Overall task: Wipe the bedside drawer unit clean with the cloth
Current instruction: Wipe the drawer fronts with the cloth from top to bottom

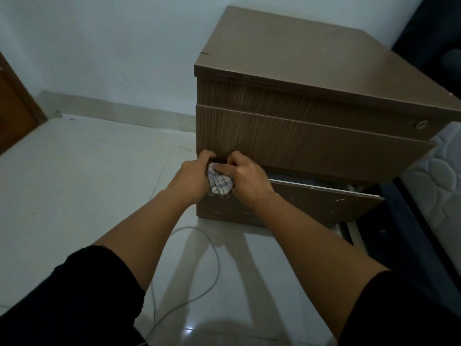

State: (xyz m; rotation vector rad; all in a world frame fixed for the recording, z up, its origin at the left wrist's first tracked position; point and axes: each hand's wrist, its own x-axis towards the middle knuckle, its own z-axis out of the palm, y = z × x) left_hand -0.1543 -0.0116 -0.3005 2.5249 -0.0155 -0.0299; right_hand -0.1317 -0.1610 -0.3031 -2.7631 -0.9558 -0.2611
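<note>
The brown wooden bedside drawer unit (pixel 311 136) stands on the floor against the wall, its lower drawer (pixel 311 203) pulled partly out. A crumpled white checked cloth (pixel 219 182) is bunched at the left end of that drawer's top edge, just under the upper drawer front. My left hand (pixel 193 176) grips the cloth from the left, its fingertips tucked under the upper drawer's bottom edge. My right hand (pixel 245 178) presses on the cloth from the right, fingers curled over it.
A grey cable (pixel 214 265) loops over the pale tiled floor (pixel 87 183) below my arms. A mattress (pixel 439 181) on a dark bed frame lies to the right of the unit. A brown door (pixel 15 113) is at the far left.
</note>
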